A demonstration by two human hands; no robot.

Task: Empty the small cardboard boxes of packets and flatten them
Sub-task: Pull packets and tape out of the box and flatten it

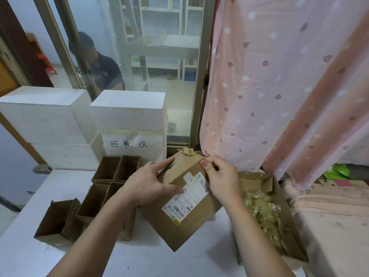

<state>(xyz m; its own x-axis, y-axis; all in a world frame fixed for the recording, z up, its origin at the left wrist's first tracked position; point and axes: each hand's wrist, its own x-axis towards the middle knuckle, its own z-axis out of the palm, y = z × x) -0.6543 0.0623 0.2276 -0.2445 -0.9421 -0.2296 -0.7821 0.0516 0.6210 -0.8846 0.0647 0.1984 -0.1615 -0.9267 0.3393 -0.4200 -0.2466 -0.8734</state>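
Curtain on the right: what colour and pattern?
Pink curtain, with white dots and small dark leaf prints; head view.

- Your left hand (148, 183) lies flat on the labelled box (179, 204) at centre frame.
- Your right hand (219, 176) pinches tape (188, 152) at the box's upper corner.
- Open boxes (111, 182) sit lower left; a tray (291, 222) of packets (261, 208) lower right.
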